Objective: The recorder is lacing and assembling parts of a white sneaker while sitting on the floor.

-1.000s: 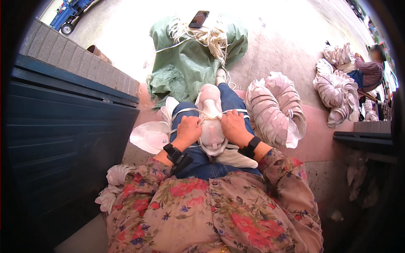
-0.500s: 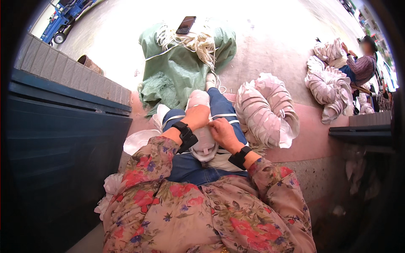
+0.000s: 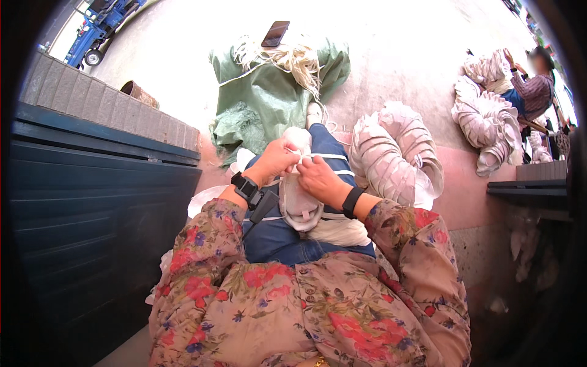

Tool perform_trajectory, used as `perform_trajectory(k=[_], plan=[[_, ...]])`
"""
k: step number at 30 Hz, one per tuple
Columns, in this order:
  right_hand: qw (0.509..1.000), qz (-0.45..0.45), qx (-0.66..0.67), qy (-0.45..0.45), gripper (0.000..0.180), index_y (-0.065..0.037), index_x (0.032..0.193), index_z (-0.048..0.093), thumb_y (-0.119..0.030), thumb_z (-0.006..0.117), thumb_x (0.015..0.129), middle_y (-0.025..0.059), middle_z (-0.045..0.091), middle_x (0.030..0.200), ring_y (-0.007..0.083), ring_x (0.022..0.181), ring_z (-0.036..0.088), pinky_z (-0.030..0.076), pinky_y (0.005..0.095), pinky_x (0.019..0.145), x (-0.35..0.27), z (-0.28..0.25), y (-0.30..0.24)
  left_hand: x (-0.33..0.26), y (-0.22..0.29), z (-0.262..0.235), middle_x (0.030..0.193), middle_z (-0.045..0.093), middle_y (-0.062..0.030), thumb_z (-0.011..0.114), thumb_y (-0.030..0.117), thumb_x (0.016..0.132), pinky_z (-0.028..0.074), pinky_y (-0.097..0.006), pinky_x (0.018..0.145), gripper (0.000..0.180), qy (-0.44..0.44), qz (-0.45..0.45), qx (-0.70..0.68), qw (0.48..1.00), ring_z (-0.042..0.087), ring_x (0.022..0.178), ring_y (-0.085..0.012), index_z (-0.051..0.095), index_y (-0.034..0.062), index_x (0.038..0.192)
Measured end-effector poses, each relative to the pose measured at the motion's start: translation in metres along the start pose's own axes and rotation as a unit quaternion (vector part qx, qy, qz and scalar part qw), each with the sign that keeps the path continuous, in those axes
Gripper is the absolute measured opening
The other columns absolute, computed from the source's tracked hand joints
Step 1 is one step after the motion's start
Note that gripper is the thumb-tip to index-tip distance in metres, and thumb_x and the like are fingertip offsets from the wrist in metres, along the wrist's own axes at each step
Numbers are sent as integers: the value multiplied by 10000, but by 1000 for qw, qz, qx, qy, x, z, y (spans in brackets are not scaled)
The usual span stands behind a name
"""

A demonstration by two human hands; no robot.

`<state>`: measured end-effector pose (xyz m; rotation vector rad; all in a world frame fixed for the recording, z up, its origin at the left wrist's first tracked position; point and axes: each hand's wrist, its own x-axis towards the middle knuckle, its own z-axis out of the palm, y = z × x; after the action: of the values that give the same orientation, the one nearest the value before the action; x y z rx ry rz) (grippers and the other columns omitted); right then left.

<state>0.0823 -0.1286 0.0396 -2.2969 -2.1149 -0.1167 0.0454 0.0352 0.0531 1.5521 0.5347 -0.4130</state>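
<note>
A white shoe upper [image 3: 299, 205] lies lengthwise between my thighs, its heel end toward me. Over its front part my left hand [image 3: 276, 161] is closed, finger and thumb pinching a white shoelace [image 3: 299, 157]. My right hand [image 3: 324, 182] meets it there, its fingertips also closed on the lace. The two hands almost touch, and they hide the eyelets and part of the lace. White straps cross my jeans on both legs. Beside my right thigh rests a hank of pale laces [image 3: 342, 231].
Ahead stands a green sack [image 3: 263, 101] topped with loose white laces [image 3: 306, 67] and a phone [image 3: 276, 33]. A curved stack of white shoe uppers [image 3: 391, 153] sits at my right. Dark blue panels [image 3: 98, 202] flank my left. Another person [image 3: 534, 92] sits far right among similar stacks.
My left hand has turned, and its pinching fingers now show beside the right hand's. Both hands remain over the shoe upper. The whole view has shifted slightly.
</note>
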Motion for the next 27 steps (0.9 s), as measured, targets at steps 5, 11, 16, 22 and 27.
perform_trajectory(k=[5,11,16,22,27], plan=[[960,13,211,186,140,-69,823,524,-119,489,697,82,468,821,241,815,449,350,351,691,-2,-21,-10,11,-11,1,623,517,-28,621,69,691,330,-202,345,249,10,-31,-83,996,465,437,-77,511,6,906],[753,383,-361,395,129,-64,925,523,-133,422,886,20,524,790,115,648,498,382,228,513,-127,-204,122,9,-5,24,624,569,-100,658,64,636,425,-288,441,292,-10,12,161,987,547,492,-170,554,-6,900],[701,374,69,603,140,-70,924,525,-152,417,888,1,486,739,90,652,476,378,217,522,-130,-264,126,11,-18,18,748,601,-166,596,89,687,448,-383,685,182,26,200,291,935,582,750,-314,576,26,857],[495,435,646,386,148,-106,732,440,-150,421,873,-49,391,627,13,473,291,241,157,396,-77,-163,88,-20,-41,-12,825,582,-187,529,155,763,431,-427,695,144,12,186,383,905,555,812,-354,548,27,827],[611,356,704,63,162,-67,826,609,-214,541,823,-31,556,672,67,576,490,411,231,496,-28,-31,2,-22,-44,-16,780,589,-185,566,162,748,435,-435,680,144,-2,158,438,885,555,803,-365,567,19,768]])
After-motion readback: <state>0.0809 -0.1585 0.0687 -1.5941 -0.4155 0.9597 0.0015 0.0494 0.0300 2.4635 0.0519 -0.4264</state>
